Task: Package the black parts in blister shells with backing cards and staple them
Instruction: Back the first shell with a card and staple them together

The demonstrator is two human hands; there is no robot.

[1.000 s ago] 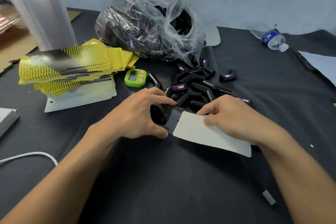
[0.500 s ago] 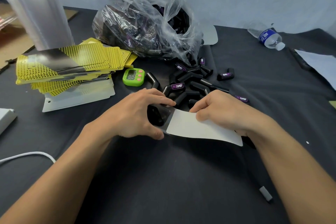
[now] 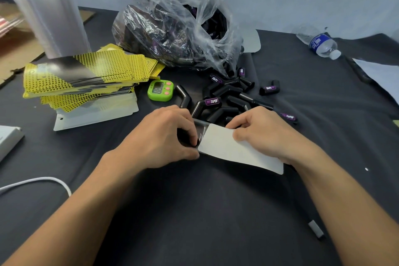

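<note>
My left hand (image 3: 164, 138) grips a clear blister shell (image 3: 199, 128) with a black part inside; most of the shell is hidden under the fingers. A white backing card (image 3: 233, 150), blank side up, lies partly inside the shell, and my right hand (image 3: 265, 131) pinches its far edge. Just behind my hands lies a heap of loose black bent parts (image 3: 228, 97) with purple labels. A clear plastic bag (image 3: 177, 28) holding more of them sits behind the heap. A stack of yellow dotted backing cards (image 3: 86, 77) lies at the left.
A green timer (image 3: 160, 90) sits between the card stack and the parts. A tall stack of clear shells (image 3: 47, 8) stands at the back left. A water bottle (image 3: 321, 44) lies at the back right. A white cable (image 3: 36, 181) runs in from the left edge.
The white card has slid leftward, further into the shell held by my left hand. Both hands stayed in about the same place.
</note>
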